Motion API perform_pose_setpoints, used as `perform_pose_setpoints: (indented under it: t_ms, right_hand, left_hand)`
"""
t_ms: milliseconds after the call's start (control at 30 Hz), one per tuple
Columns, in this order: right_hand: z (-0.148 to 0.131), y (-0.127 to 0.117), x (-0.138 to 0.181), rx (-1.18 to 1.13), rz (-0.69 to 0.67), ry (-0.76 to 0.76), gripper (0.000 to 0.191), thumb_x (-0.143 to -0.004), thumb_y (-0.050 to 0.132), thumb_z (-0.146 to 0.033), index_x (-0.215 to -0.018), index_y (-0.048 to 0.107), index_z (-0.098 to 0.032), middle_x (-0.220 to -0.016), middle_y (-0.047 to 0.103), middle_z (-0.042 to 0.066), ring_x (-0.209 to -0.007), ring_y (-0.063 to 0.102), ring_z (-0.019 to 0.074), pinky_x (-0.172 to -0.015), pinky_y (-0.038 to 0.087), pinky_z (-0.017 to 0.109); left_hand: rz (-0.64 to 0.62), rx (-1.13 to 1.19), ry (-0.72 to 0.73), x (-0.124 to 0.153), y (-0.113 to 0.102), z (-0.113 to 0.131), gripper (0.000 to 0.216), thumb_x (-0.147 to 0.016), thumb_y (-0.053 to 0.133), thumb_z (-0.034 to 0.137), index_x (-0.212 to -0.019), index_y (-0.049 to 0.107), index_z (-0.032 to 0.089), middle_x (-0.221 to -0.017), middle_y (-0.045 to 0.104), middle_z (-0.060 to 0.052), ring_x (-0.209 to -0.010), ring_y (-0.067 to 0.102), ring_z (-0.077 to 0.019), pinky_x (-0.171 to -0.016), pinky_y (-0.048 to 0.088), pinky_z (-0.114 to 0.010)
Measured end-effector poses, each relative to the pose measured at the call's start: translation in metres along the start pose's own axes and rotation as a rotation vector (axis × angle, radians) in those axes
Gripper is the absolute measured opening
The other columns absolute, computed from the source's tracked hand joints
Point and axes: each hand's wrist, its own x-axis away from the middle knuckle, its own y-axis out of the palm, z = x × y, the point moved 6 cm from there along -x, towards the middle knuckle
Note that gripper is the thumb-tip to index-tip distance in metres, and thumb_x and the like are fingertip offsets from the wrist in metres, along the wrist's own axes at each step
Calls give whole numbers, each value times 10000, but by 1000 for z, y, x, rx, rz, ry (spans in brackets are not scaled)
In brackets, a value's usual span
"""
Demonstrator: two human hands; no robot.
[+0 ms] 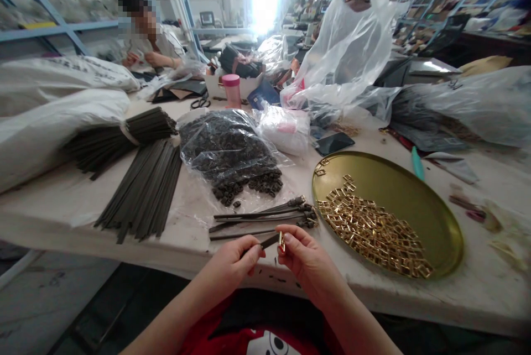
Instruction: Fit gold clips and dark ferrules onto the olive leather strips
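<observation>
A table [191, 233] spans the scene. White sacks [62, 109] lie along its left side. On the right sits a round gold tray [431, 200], its near left part covered by a heap of buckles [369, 228]. A clear bag [232, 147] of small dark loops lies at the middle, with some loops spilling from its near side. Left of the bag, a tied bundle [124, 136] of dark strips lies just beyond a loose pile [141, 189] of the same. A few fitted strips [257, 217] rest between bag and hands, their thicker ends toward the tray. At the near edge, the left hand [244, 255] pinches a strip [269, 242] between thumb and fingers; the right hand [302, 250] grips a gold buckle [281, 241] at the strip's right end. Whether the strip passes through the buckle cannot be told.
</observation>
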Motion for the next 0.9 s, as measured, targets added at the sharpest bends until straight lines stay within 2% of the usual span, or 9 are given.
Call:
perform_pose_setpoints:
  t_ms: [267, 900]
  right_hand:
    - [4, -4, 4, 118, 2, -54, 287, -670, 706, -322, -898, 611, -175, -649, 590, -29, -570, 518, 72, -549, 436, 200]
    - [23, -7, 10, -37, 5, 168, 289, -624, 736, -270, -874, 636, -162, -608, 585, -35, -502, 521, 48, -498, 457, 170]
  left_hand:
    - [0, -118, 47, 10, -2, 5, 286, -861, 351, 327, -643, 460, 177, -601, 439, 50, -595, 427, -107, -552, 297, -207]
    - [-28, -332, 74, 18, -2, 5, 298, -862, 346, 302, -637, 496, 176, -615, 486, 29, -613, 460, -123, -550, 292, -202]
